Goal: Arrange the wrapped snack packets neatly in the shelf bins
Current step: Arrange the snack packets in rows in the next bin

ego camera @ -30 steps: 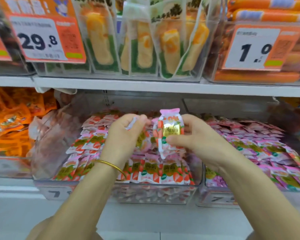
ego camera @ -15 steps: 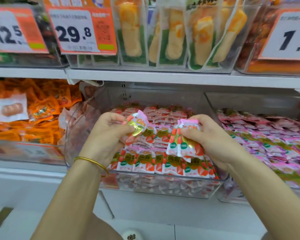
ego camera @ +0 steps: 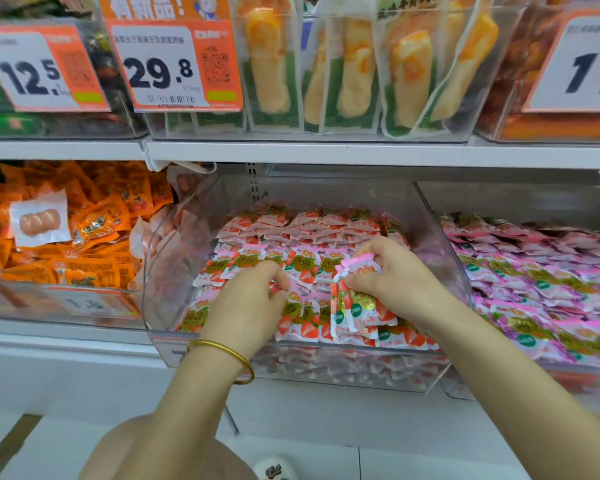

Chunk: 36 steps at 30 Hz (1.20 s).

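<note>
**Two-handed, front row**

Orange packs (ego camera: 94,230) in far-left bin, well apart. L hand (ego camera: 253,306) over front of mid bin (ego camera: 174,268), fingers bent, tips down among packets (ego camera: 302,237); grip: can't tell. R hand (ego camera: 399,282) pinching upright bunch (ego camera: 359,308) at bin front. Purple packs (ego camera: 534,282) in next bin right.

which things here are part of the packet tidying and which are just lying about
In the job: left hand; right hand gripping the held packets; stacked red-and-white packets; clear middle bin.
Just lying about: orange packets on the left; purple packets on the right; price tags; yellow snack packs above.
</note>
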### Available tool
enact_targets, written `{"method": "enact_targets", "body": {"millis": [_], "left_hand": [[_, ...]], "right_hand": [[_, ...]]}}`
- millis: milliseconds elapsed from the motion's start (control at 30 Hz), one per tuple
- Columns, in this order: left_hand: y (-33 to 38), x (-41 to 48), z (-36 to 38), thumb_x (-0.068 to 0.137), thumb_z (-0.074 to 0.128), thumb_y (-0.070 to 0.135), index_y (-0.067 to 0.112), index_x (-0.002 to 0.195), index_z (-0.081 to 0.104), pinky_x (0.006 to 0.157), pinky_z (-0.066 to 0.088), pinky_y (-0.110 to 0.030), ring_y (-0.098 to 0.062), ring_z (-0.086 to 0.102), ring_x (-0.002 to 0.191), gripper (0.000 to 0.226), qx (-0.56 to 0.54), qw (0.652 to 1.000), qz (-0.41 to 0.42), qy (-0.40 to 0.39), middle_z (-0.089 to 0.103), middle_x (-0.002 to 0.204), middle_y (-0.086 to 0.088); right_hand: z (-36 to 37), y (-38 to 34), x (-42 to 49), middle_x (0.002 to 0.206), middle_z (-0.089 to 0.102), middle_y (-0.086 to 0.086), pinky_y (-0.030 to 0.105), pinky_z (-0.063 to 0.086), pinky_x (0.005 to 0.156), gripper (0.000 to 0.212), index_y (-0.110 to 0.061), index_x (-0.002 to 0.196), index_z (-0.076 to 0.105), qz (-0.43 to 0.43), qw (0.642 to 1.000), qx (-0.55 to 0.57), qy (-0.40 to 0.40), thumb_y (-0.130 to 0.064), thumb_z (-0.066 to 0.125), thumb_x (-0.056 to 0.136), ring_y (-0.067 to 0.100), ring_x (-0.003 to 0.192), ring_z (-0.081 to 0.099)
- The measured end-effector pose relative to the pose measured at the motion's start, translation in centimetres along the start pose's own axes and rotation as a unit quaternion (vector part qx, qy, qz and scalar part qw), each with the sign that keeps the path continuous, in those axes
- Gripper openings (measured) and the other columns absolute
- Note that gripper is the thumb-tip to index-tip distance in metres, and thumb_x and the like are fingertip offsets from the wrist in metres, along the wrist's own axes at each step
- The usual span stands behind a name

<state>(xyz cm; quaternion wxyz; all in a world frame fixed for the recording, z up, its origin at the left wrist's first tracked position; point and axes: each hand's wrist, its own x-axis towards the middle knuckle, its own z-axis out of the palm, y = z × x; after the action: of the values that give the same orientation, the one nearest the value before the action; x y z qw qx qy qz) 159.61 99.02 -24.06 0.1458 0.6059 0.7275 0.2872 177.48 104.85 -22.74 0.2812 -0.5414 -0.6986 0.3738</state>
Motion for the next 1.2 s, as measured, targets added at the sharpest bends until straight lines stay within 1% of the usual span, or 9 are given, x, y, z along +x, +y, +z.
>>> {"method": "enact_targets", "body": {"millis": [100,200,433,533,633,733,833,967,1200], "left_hand": [[0.6,-0.5,-0.3,0.090,0.050,0.038,0.027,0.094,0.057,0.086,0.034,-0.035,-0.024,0.052,0.104,0.014,0.218,0.976,-0.005,0.021,0.063,0.094,0.003],[0.9,-0.8,-0.1,0.094,0.041,0.043,0.024,0.105,0.053,0.089,0.033,-0.036,-0.025,0.045,0.112,0.026,0.344,0.939,-0.005,0.015,0.059,0.111,0.000],[0.4,0.0,0.7,0.093,0.048,0.034,0.019,0.100,0.057,0.089,0.042,-0.038,-0.021,0.046,0.103,0.019,0.154,0.981,0.088,-0.079,0.046,0.098,0.000],[0.5,0.0,1.0,0.092,0.049,0.035,0.017,0.102,0.055,0.089,0.042,-0.040,-0.023,0.047,0.104,0.021,0.189,0.977,0.068,-0.065,0.046,0.103,-0.003],[0.8,0.1,1.3,0.091,0.050,0.037,0.018,0.106,0.055,0.091,0.041,-0.035,-0.022,0.046,0.106,0.025,0.162,0.980,0.113,-0.013,0.047,0.106,-0.003],[1.8,-0.1,2.0,0.093,0.043,0.042,0.027,0.128,0.052,0.105,0.028,-0.030,-0.018,0.036,0.125,0.038,0.086,0.973,0.204,-0.068,0.046,0.132,0.002],[2.2,-0.2,2.9,0.095,0.035,0.043,0.035,0.137,0.041,0.114,0.018,-0.032,-0.014,0.020,0.138,0.043,0.132,0.953,0.220,-0.161,0.030,0.150,0.008],[1.8,0.0,2.5,0.096,0.041,0.035,0.034,0.138,0.040,0.114,0.019,-0.032,-0.013,0.023,0.137,0.042,0.138,0.952,0.205,-0.181,0.032,0.149,0.010],[2.0,-0.7,2.5,0.084,0.025,0.052,0.037,0.140,0.036,0.114,0.019,-0.030,-0.010,0.022,0.139,0.058,0.133,0.947,0.221,-0.190,0.032,0.150,0.006]], "right_hand": [[0.0,0.1,0.1,0.092,0.058,0.003,0.028,0.042,0.058,0.035,-0.015,0.109,0.050,-0.007,0.998,-0.064,-0.005,-0.024,0.069,0.081,0.018,0.069,0.055],[0.1,0.1,0.0,0.080,0.052,-0.004,0.025,0.038,0.052,0.038,-0.014,0.109,0.051,-0.018,0.989,-0.146,-0.021,-0.030,0.070,0.080,0.011,0.062,0.051],[-1.3,-0.2,-0.3,0.104,0.056,0.000,0.016,0.039,0.047,0.038,-0.016,0.112,0.055,-0.038,0.993,-0.109,-0.013,-0.027,0.072,0.080,0.013,0.068,0.054],[-2.3,-0.5,-0.4,0.121,0.053,-0.001,0.021,0.043,0.062,0.034,-0.019,0.111,0.056,-0.044,0.991,-0.123,-0.004,-0.025,0.072,0.081,0.016,0.086,0.060],[-2.2,-0.3,-0.5,0.113,0.052,-0.003,0.010,0.037,0.051,0.028,-0.022,0.102,0.056,-0.057,0.986,-0.153,-0.036,-0.026,0.073,0.080,0.007,0.070,0.051],[-2.2,-0.2,-0.4,0.115,0.054,0.000,0.022,0.040,0.071,0.031,-0.018,0.108,0.059,-0.053,0.979,-0.196,-0.006,-0.025,0.071,0.081,0.015,0.095,0.054],[-2.2,-0.4,-0.4,0.114,0.052,0.007,0.027,0.042,0.084,0.030,-0.012,0.109,0.062,-0.068,0.952,-0.298,0.009,-0.024,0.068,0.082,0.023,0.106,0.054],[-1.5,0.4,-1.4,0.113,0.054,0.004,0.036,0.042,0.088,0.029,-0.014,0.111,0.061,-0.099,0.882,-0.460,-0.019,-0.031,0.058,0.088,0.026,0.115,0.040],[-0.7,2.1,-2.5,0.100,0.055,0.003,0.032,0.041,0.087,0.011,-0.017,0.088,0.064,-0.112,0.934,-0.338,-0.005,-0.027,0.060,0.088,0.022,0.102,0.049]]}}
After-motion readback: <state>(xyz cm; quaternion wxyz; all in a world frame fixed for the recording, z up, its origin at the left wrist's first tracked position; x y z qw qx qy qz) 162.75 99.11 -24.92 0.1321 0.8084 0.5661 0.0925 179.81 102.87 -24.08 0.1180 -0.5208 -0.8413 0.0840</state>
